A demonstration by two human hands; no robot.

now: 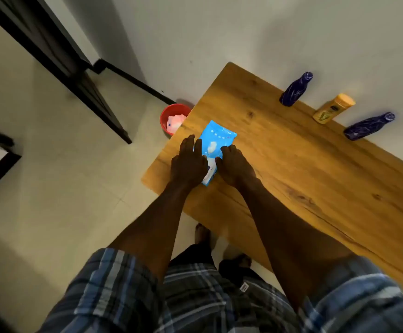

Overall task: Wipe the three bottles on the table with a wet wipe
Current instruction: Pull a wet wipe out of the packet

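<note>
A wooden table [303, 169] stands against a pale wall, seen from above. A blue wet-wipe pack [216, 145] lies flat on the near-left part of the tabletop, close to the left edge.

Left hand [188, 162]: palm down, fingers extended and spread, resting on the left side of the pack. It is flat and not curled around anything.

Right hand [234, 164]: palm down on the right side of the pack, fingers bent toward the white opening in the middle of the pack. Whether the fingertips pinch a wipe or the flap cannot be determined from this view.

Three bottles stand upright in a row along the far edge of the table, next to the wall, well apart from the pack and both hands:
- left dark blue bottle [296, 89], with a pale pattern on its surface;
- yellow bottle [333, 108], in the middle, with a flat orange cap;
- right dark blue bottle [368, 126], same pattern as the first.

The bottles do not touch one another.

A red bucket [171, 116] sits on the tiled floor just beside the left edge of the table, with pale crumpled material inside. The person wears a plaid short-sleeved shirt [128, 292].
</note>
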